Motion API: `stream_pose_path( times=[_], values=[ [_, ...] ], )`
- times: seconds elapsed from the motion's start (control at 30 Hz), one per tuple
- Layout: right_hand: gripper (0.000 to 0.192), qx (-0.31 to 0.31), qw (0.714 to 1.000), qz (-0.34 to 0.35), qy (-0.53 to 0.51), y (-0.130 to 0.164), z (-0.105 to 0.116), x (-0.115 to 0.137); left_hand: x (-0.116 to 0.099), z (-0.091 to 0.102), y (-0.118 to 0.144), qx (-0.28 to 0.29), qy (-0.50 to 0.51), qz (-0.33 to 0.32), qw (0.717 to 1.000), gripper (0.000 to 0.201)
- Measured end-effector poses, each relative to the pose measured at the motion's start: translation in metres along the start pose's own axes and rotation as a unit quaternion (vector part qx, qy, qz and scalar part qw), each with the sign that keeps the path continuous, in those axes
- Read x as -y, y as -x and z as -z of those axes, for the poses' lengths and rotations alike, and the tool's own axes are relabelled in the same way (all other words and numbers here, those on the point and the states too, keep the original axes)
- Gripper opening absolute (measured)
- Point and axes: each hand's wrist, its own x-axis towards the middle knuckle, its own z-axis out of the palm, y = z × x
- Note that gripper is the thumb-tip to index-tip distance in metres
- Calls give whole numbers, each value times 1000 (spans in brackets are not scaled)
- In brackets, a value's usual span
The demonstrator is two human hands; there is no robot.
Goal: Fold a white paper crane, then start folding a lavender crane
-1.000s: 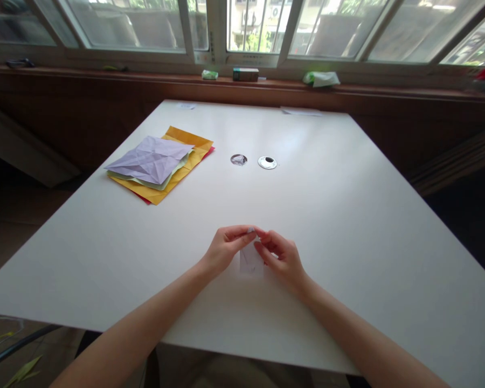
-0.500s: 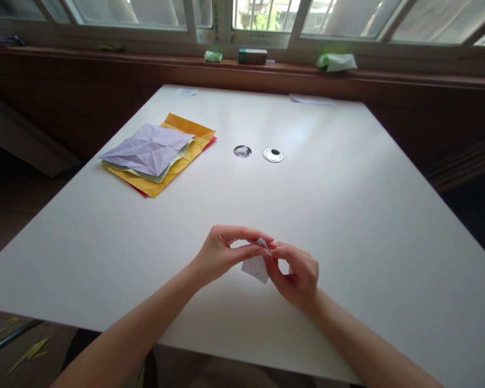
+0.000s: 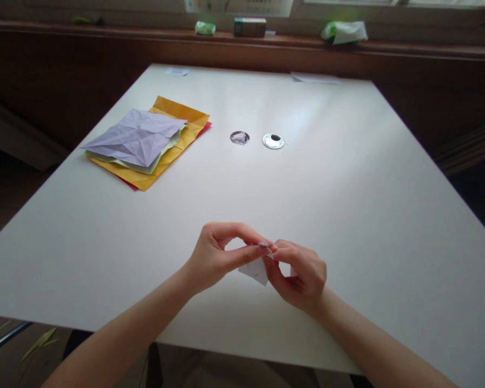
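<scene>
Paper, a small folded white piece [image 3: 256, 269], sat between your hands just above the desk [image 3: 347, 215], your left hand [image 3: 214, 256] and right hand [image 3: 301, 272] both pinching its top edge.

A white table [image 3: 347, 215] filled most of the view. On its left part lay a stack of paper sheets [image 3: 145, 148]: a creased lilac sheet [image 3: 135, 137] was on top, a pale green one was under it, then an orange sheet [image 3: 178, 116], and a red edge showed at the bottom. Near the middle of the table there were two small round things, a metal ring [image 3: 240, 138] and, just beside it on the right, a white disc with a dark centre [image 3: 273, 141]. A flat white paper [image 3: 315, 78] lay at the far edge. Behind the table, on a brown wooden ledge [image 3: 408, 51], stood a small box [image 3: 249, 27], with a green packet [image 3: 205, 28] on its left and a crumpled white and green wrapper [image 3: 345, 32] on its right.
</scene>
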Motion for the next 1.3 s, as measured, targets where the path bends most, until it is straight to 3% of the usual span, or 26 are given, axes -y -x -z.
stream_pose_path(
  times=[0.17, 0.5, 0.6, 0.77, 0.93, 1.1, 1.3],
  values=[
    [21, -2, 1000, -8, 1, -2, 0, 1, -1, 0, -1, 2, 7, -2, 1000, 4],
    [21, 27, 1000, 4, -12, -4, -1, -1, -4, 1, -1, -38, -73, 1, 997, 10],
    [18, 49, 997, -46, -31, -4, -1, 0, 0, 1, -2, -68, -81, 16, 994, 10],
    [16, 45, 964, -229, -128, -6, 1, -1, 7, 3, -7, -86, -70, 61, 992, 17],
    [19, 6, 907, -347, -238, -9, 5, -4, 7, 2, -8, -20, -139, 87, 986, 29],
    [10, -41, 872, -373, -314, -11, 2, -5, 12, 0, -7, -37, -136, 90, 986, 32],
    [9, -67, 913, -334, -225, -9, 0, -9, 16, 1, -8, -36, -86, 118, 989, 20]
  ],
)
